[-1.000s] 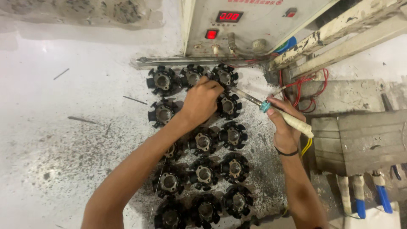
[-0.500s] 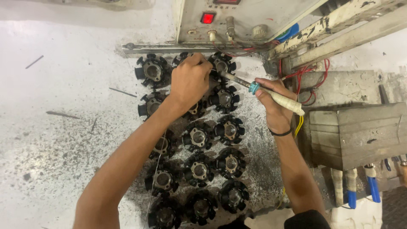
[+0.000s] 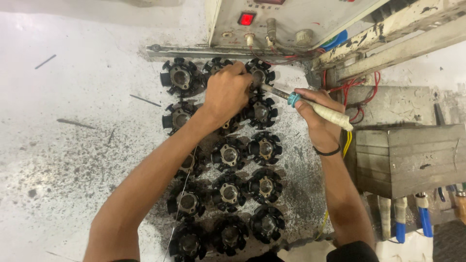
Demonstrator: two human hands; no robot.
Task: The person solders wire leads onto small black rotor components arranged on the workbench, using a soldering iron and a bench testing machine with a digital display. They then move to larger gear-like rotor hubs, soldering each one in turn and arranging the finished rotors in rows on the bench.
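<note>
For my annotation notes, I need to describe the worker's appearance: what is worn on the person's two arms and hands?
Both forearms are bare and no gloves are worn. The left hand carries nothing on it or on its wrist. The right hand has a thin black band around the wrist. At the bottom edge, a dark sleeve covers the upper right arm.

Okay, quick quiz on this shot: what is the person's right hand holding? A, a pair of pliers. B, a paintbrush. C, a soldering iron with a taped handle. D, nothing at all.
C: the right hand grips a soldering iron with a pale taped handle and blue collar, its tip aimed at the black stator core beside the left hand.
</note>
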